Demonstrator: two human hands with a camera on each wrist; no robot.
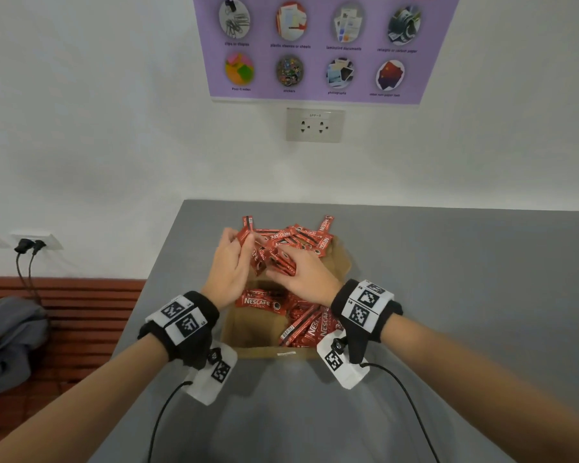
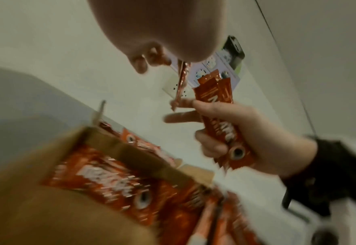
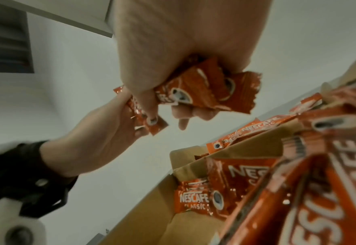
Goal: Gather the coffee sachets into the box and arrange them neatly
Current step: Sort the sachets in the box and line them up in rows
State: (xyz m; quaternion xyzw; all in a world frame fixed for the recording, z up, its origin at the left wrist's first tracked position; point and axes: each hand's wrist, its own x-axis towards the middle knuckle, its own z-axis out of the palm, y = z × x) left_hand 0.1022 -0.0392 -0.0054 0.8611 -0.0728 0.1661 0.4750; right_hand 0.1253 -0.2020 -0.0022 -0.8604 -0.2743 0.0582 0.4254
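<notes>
Head view: both hands' fingers [image 1: 236, 237] curl round red coffee sachets [image 1: 276, 260] above the box [image 1: 248, 332].

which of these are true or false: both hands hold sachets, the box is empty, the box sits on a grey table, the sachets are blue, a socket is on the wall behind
1. Both hands hold sachets: true. The left hand and the right hand each grip red sachets above the box.
2. The box is empty: false. Many sachets already lie in it.
3. The box sits on a grey table: true.
4. The sachets are blue: false. They are red.
5. A socket is on the wall behind: true.
</notes>
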